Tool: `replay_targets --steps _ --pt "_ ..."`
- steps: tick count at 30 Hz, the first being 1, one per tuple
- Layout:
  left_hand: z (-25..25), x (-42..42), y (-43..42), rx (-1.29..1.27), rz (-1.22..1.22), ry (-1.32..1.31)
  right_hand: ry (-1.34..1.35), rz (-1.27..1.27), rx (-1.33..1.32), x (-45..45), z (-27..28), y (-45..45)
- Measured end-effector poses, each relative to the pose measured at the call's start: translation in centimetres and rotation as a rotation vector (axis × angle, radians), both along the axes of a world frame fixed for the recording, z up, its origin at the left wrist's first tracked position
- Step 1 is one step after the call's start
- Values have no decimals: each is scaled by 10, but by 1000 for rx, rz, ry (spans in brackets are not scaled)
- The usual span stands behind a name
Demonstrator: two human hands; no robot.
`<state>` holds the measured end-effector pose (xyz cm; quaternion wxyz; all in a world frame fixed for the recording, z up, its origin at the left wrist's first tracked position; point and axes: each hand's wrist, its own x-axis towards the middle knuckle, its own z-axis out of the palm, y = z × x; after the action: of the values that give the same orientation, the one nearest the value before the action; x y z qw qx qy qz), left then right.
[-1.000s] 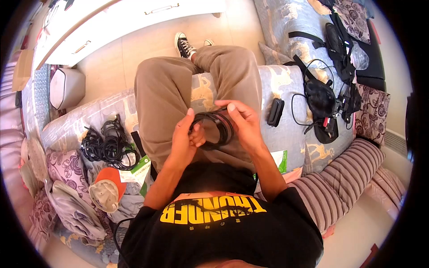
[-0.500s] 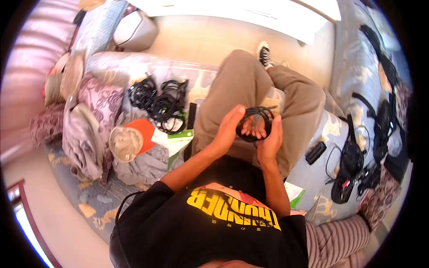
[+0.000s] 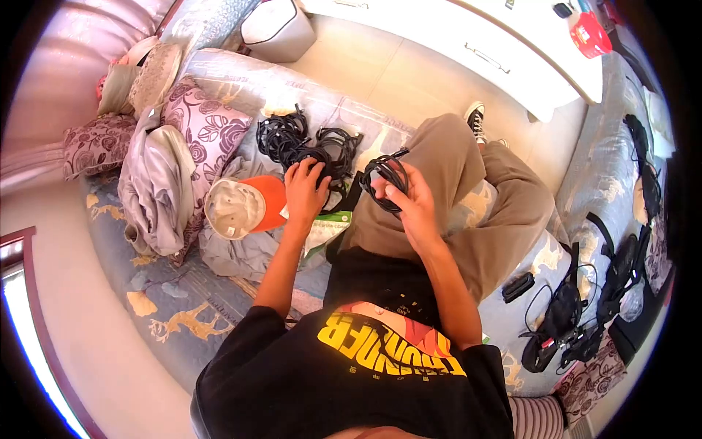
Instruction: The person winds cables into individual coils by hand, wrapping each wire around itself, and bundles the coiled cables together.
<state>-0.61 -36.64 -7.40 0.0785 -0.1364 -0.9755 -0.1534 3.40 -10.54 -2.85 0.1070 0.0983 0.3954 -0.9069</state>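
Observation:
My right hand is closed around a coiled black cable, held just above my thigh. The coil's loops stand out to the left of the thumb. My left hand lies over the near edge of a pile of coiled black cables on the couch, fingers apart and reaching onto them. Its fingertips overlap the lowest coils, so their exact contact is partly hidden. Beside that wrist sits an orange and beige cap. A green and white packet lies below the cables.
Left of the cap are a grey garment and a patterned pillow. To my right on the couch lie a black cylindrical object and a black strapped bag. A white cabinet and a bin stand ahead.
My left hand has left the coil and moved left to the cable pile. My right hand keeps the coil, now held alone and shifted slightly left. The view has turned.

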Motion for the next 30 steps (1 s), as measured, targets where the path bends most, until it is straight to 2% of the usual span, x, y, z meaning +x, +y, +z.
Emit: replay_targets --steps 1,4,6,8,9,10,12,14,16,17,20,21,22,24,27,30 --pt "0 1 0 65 105 -103 -23 3 4 -1 3 0" --pt "5 -3 -3 205 124 -10 -46 92 70 -1 -2 9" --pt "22 -10 1 498 199 169 -66 137 69 -4 -10 15" --pt "42 -16 -1 1163 343 -217 -113 151 5 -2 -16 17" --pt "65 -21 16 1297 298 -301 -73 117 -79 -7 -19 13" --pt "84 -25 32 1529 280 -443 -29 64 -57 -14 -12 4" --pt "100 -23 53 1687 200 -694 67 -48 -5 -33 2 -7" --pt "104 -21 66 1759 105 -889 -12 52 -35 -38 -13 -3" --pt "105 -15 80 1597 93 -844 -142 80 53 -40 -2 3" --pt "105 -15 77 1433 33 -881 -154 10 3 -40 4 2" --pt "104 -13 62 1117 -161 -1183 3 23 420 -29 -4 17" --pt "103 -11 52 994 -260 -1144 37 53 424 -28 5 25" --pt "108 -18 39 739 -421 -1017 18 112 462 -21 1 35" --pt "50 -8 -13 699 85 -820 -11 223 538 -7 -11 60" --pt "14 16 -48 -43 444 -297 -175 188 119 5 -12 83" --pt "-16 41 -32 175 540 -375 -161 160 151 2 -13 86"
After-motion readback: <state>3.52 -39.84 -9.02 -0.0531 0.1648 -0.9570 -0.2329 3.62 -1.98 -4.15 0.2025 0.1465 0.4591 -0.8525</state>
